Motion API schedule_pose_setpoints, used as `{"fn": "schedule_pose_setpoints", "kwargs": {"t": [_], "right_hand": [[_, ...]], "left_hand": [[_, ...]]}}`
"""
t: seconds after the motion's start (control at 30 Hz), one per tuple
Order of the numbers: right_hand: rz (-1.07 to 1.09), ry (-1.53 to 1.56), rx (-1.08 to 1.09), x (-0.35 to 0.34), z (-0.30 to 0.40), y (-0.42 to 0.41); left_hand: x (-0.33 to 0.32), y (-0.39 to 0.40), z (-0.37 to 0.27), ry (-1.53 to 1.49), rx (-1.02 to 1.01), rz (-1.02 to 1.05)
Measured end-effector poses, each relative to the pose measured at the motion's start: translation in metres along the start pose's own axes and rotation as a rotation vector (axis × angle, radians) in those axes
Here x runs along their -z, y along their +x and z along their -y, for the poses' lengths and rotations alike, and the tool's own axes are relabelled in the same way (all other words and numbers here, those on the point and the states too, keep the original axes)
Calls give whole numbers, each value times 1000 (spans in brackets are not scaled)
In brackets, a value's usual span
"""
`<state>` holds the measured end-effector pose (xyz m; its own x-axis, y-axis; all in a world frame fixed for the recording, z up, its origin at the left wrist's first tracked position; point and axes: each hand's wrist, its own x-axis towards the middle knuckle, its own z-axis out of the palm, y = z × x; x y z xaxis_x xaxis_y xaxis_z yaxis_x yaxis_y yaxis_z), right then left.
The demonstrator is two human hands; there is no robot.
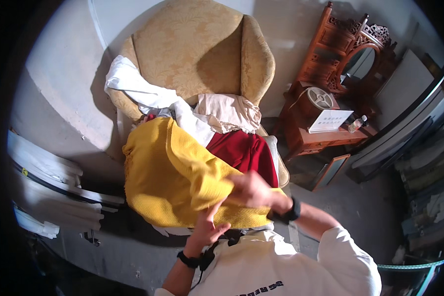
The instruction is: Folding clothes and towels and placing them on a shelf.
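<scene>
A yellow textured blanket (151,174) with a fringed left edge is spread over the heaped seat of an upholstered armchair (192,44). One part of it is raised in a loose fold near its middle. My right hand (251,190), blurred by motion, grips the end of this fold. Just below, my left hand (207,227) has its fingers stretched against the fold and its thumb spread apart. Its fingertips are partly hidden by the cloth. Dark red fabric (244,153) shows beside the blanket, below a crumpled pale pink cloth (227,111). White cloth (144,88) drapes over the chair's left arm.
At the right stands a carved wooden dressing table (307,137) with an oval mirror (360,64). It bears a film reel (320,98), a sign with writing (331,121) and a small bottle (357,124). A framed panel (333,172) leans below. Pale rolled material (55,199) lies left.
</scene>
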<state>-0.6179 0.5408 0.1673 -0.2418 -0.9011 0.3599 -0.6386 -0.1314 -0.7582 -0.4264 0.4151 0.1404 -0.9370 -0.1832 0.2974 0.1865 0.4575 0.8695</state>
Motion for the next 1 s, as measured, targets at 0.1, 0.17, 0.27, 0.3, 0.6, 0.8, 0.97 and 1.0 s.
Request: {"fn": "schedule_pose_setpoints", "kwargs": {"t": [0.1, 0.17, 0.27, 0.3, 0.6, 0.8, 0.97, 1.0], "right_hand": [[-301, 37, -162, 90, -62, 17], [-637, 156, -271, 143, -125, 30], [-905, -93, -756, 200, -224, 1], [-980, -365, -698, 198, -251, -25], [-720, 615, -1513, -11, -257, -334], [-815, 1367, -1493, -108, -249, -345], [-1254, 1269, -1022, -90, -200, -351], [-1312, 1216, -852, -84, -179, -358]], "left_hand": [[0, 60, -6, -113, -157, -54], [-8, 79, 6, -215, -120, -52], [-26, 64, 55, -169, 117, -101], [-31, 50, 79, -187, 229, -126], [-6, -228, 228, -493, 1289, -848], [42, -297, 266, -868, 1332, -1002], [75, -282, 322, -1081, 1304, -992], [81, -275, 332, -1154, 1413, -1060]]}}
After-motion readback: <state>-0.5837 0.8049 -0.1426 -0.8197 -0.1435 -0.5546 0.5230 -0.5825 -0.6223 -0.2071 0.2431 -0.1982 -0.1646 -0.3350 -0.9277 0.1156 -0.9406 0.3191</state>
